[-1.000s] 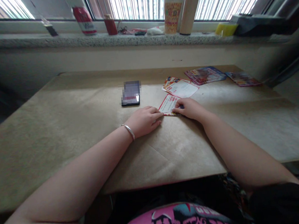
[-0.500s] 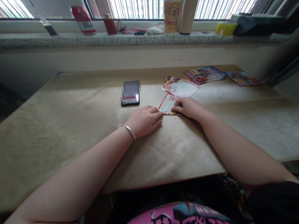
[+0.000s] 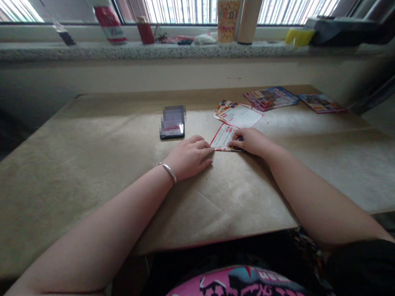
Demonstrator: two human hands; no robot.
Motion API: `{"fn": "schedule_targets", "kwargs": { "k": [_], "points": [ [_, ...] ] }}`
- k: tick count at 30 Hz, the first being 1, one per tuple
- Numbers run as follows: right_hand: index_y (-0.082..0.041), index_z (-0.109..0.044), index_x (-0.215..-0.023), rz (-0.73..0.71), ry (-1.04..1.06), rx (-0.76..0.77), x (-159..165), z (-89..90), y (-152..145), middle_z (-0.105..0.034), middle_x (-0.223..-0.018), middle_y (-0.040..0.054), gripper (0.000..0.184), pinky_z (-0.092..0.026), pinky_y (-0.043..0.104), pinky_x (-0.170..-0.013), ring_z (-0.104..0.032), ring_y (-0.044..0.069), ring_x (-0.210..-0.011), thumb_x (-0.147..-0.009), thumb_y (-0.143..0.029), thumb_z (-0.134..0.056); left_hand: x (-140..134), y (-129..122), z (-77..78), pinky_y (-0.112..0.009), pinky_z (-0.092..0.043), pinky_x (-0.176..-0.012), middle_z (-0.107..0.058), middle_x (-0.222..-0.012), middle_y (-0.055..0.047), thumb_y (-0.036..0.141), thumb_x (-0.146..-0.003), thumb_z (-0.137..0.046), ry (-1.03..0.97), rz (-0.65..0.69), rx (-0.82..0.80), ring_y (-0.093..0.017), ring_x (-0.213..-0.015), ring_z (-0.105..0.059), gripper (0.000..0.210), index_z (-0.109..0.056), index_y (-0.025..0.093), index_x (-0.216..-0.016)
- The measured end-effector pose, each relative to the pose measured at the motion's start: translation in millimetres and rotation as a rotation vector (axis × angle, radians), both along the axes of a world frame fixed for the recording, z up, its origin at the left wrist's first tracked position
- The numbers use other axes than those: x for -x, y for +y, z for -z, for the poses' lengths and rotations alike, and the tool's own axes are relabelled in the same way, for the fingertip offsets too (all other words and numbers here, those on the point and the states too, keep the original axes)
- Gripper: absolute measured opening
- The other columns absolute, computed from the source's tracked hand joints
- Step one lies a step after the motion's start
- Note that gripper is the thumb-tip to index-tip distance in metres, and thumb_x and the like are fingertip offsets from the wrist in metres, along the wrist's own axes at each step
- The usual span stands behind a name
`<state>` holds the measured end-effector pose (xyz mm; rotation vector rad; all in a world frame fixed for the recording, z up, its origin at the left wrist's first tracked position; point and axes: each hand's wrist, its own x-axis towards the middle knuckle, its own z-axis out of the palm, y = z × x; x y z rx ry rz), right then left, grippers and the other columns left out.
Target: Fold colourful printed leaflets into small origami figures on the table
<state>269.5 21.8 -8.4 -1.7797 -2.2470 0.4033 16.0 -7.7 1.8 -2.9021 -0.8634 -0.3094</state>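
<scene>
A white card with red print (image 3: 220, 138) lies flat on the table between my hands. Along its near edge runs a narrow colourful strip. My left hand (image 3: 190, 158) rests palm down with its fingers stretched, the fingertips touching the card's left corner; a silver bangle circles that wrist. At the card's right side, my right hand (image 3: 250, 139) has its thumb and fingers closed together on the card. A small dark patch shows between those fingers, too small to make out. Just beyond lie more cards (image 3: 243, 116), white and orange, fanned over one another.
A phone (image 3: 172, 122) lies beyond my left hand. Glossy printed cards (image 3: 272, 98) are stacked at the back right, with another bright card (image 3: 321, 103) beside them. The windowsill (image 3: 175, 51) holds a red can (image 3: 109, 25), a patterned cup (image 3: 228, 18) and a yellow object (image 3: 300, 36).
My right hand has shifted very slightly to the right along the card, and my left hand slightly to the left. The cards and phone stay in place.
</scene>
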Motion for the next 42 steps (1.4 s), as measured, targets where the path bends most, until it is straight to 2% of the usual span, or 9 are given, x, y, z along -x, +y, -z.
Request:
{"fn": "schedule_targets", "kwargs": {
  "k": [4,6,9,12,17,20,23,33,42],
  "points": [
    [-0.021,-0.066,-0.075,0.002,-0.100,0.049,-5.0,-8.3,-6.4,-0.070,-0.074,0.0027,0.021,-0.037,0.029,-0.060,-0.059,0.017,-0.068,-0.084,-0.040,-0.063,0.6,3.4,6.4,-0.040,-0.046,-0.103,-0.064,-0.122,-0.010,0.035,-0.095,-0.053,-0.052,0.061,0.049,-0.026,-0.118,-0.053,0.038,-0.062,0.017,-0.126],
    [-0.021,-0.069,-0.082,-0.010,-0.236,-0.059,-3.0,-13.9,-13.1,-0.072,-0.084,0.0061,0.024,-0.039,0.032,-0.067,-0.061,0.021,-0.077,-0.085,-0.043,-0.060,-0.3,4.0,9.3,-0.041,-0.044,-0.105,-0.062,-0.124,-0.011,0.036,-0.094,-0.053,-0.063,0.071,0.059,-0.026,-0.120,-0.051,0.041,-0.060,0.016,-0.129],
    [-0.017,-0.070,-0.089,-0.105,-0.452,-0.324,7.9,-21.0,-24.3,-0.072,-0.101,0.0129,0.027,-0.036,0.042,-0.090,-0.059,0.029,-0.098,-0.089,-0.039,-0.054,-1.4,4.2,11.4,-0.041,-0.043,-0.106,-0.061,-0.125,-0.012,0.038,-0.095,-0.052,-0.062,0.074,0.060,-0.027,-0.121,-0.050,0.044,-0.058,0.015,-0.132],
    [-0.016,-0.070,-0.091,-0.216,-0.486,-0.384,21.3,-22.0,-30.0,-0.071,-0.099,0.0132,0.031,-0.030,0.043,-0.099,-0.058,0.027,-0.099,-0.093,-0.038,-0.049,-1.8,4.0,11.4,-0.041,-0.043,-0.106,-0.061,-0.124,-0.012,0.038,-0.096,-0.051,-0.056,0.077,0.055,-0.027,-0.120,-0.050,0.044,-0.058,0.014,-0.131],
    [-0.018,-0.066,-0.088,-0.236,-0.260,-0.242,24.2,-11.8,-22.3,-0.070,-0.097,0.0110,0.026,-0.039,0.034,-0.079,-0.059,0.023,-0.092,-0.091,-0.040,-0.053,-2.0,2.3,8.7,-0.041,-0.044,-0.106,-0.062,-0.123,-0.012,0.036,-0.094,-0.054,-0.068,0.061,0.069,-0.026,-0.120,-0.052,0.041,-0.060,0.015,-0.129],
    [-0.019,-0.062,-0.081,-0.218,-0.085,-0.133,17.6,-6.2,-16.1,-0.069,-0.089,0.0073,0.017,-0.039,0.029,-0.070,-0.059,0.019,-0.081,-0.088,-0.033,-0.056,-2.0,1.2,7.1,-0.041,-0.045,-0.105,-0.063,-0.122,-0.012,0.034,-0.094,-0.054,-0.078,0.048,0.089,-0.025,-0.119,-0.053,0.039,-0.061,0.016,-0.128],
    [-0.020,-0.061,-0.075,-0.182,0.003,-0.106,13.6,-2.9,-12.9,-0.069,-0.084,0.0055,0.016,-0.038,0.027,-0.065,-0.058,0.017,-0.075,-0.084,-0.032,-0.061,-2.3,0.4,6.4,-0.041,-0.046,-0.104,-0.064,-0.120,-0.011,0.032,-0.094,-0.053,-0.096,0.034,0.093,-0.025,-0.119,-0.054,0.035,-0.065,0.017,-0.122],
    [-0.020,-0.059,-0.071,-0.140,0.054,-0.056,13.3,-1.3,-9.4,-0.067,-0.076,0.0027,0.015,-0.034,0.026,-0.059,-0.055,0.015,-0.068,-0.081,-0.030,-0.063,-5.3,-3.3,3.6,-0.038,-0.049,-0.099,-0.065,-0.115,-0.011,0.031,-0.091,-0.056,-0.075,-0.026,0.092,-0.024,-0.115,-0.057,0.034,-0.065,0.017,-0.120],
    [-0.019,-0.059,-0.072,-0.119,0.078,-0.041,14.0,-1.9,-10.4,-0.067,-0.076,0.0025,0.014,-0.036,0.026,-0.059,-0.056,0.015,-0.069,-0.080,-0.030,-0.065,-10.4,-5.2,1.5,-0.038,-0.051,-0.096,-0.065,-0.111,-0.011,0.031,-0.091,-0.056,-0.041,-0.045,0.062,-0.025,-0.112,-0.058,0.031,-0.067,0.016,-0.116]
  ]
}}
